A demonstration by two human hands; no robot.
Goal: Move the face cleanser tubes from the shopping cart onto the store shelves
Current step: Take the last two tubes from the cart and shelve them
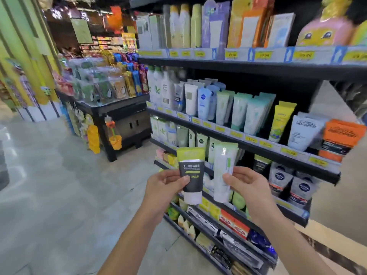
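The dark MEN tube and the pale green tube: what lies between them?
Nothing. In the head view a narrow gap parts the dark MEN tube and the pale green tube; shelf goods show behind.

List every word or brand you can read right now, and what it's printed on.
"MEN": on the dark tube held by the left hand; the line of characters above it is too blurred to read.
"NIVEA": faint, on the round badge of the grey tubes on the lower shelf.
Pale green tube held by the right hand: print too small to read.
Yellow price tags: numbers blurred, unreadable.
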